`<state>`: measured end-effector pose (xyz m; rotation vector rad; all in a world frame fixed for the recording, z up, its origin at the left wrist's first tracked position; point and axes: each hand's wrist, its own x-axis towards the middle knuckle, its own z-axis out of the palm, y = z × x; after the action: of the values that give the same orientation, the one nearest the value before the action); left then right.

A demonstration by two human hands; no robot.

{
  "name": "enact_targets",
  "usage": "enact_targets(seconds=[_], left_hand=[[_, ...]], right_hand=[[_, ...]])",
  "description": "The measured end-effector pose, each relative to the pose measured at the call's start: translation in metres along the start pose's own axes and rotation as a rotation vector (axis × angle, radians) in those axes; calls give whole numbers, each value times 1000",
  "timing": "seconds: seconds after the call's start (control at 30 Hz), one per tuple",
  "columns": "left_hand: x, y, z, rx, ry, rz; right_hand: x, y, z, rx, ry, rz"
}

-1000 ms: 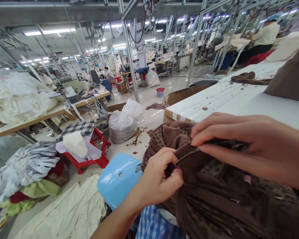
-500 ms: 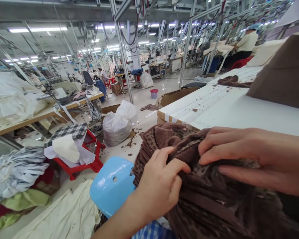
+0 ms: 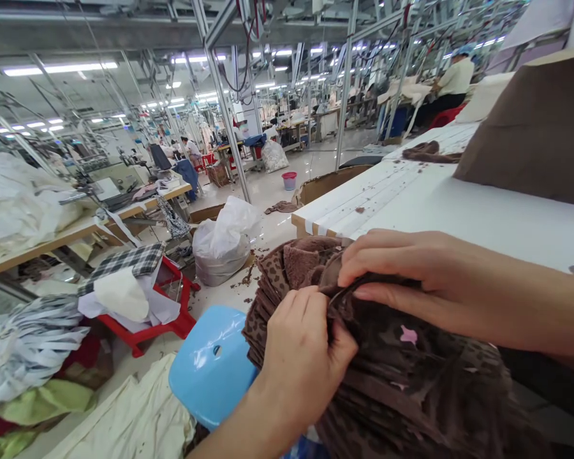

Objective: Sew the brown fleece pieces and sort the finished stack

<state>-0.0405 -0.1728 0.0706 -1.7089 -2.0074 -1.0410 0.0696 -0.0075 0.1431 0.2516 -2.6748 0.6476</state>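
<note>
As our left hand (image 3: 301, 347) closes thumb and fingers on a fold of brown cloth (image 3: 411, 389), our right hand (image 3: 402, 268) pinches the same edge just beside it — both are clamped on the cloth. We have it bunched in a thick heap before us, part plain, part spotted, between a blue stool (image 3: 210, 363) at left and a white table (image 3: 459, 220) at right. On the heap, below our right hand, lies a pink scrap (image 3: 409, 335). Brown lint (image 3: 360, 210) dots the table near a large brown panel (image 3: 536, 134) and a twisted brown strip (image 3: 423, 152). To our left, cream cloth (image 3: 129, 421) spreads near the blue stool; beyond it, a red stool (image 3: 182, 325) carries a checked cloth (image 3: 129, 261) and white pieces (image 3: 122, 293), with a plastic bag (image 3: 222, 245) behind. Farther off — past metal posts (image 3: 345, 95) — we see a pink bucket (image 3: 289, 180) and, at right, a seated person (image 3: 454, 76) in a pale top.
</note>
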Motion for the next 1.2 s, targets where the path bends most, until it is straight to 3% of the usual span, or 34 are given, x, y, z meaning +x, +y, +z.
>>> enact_targets(seconds=[0.07,0.2,0.27,0.4,0.63,0.9,1.07,1.2], left_hand=[[0,-2,1,23,-22,-21],[1,-7,-3,-39,-15,14],[3,-9,-8,-93,-82,61],[9,-8,-16,-135,-273,56],[10,-2,-19,-220,-276,8],[6,-7,-13,-106,-291,64],[7,-8,-14,-231,-258,20],[7,-8,-16,-270,-265,-21]], right_hand=[[-11,-1,-6,3,32,11],[-36,-4,-9,-2,-73,126],[-42,-4,-6,-44,-110,158],[-33,-1,-1,37,-184,176],[-13,5,-5,228,-283,276],[-20,3,6,165,-155,268],[-18,-1,18,27,-28,285],[-18,1,19,55,-76,295]])
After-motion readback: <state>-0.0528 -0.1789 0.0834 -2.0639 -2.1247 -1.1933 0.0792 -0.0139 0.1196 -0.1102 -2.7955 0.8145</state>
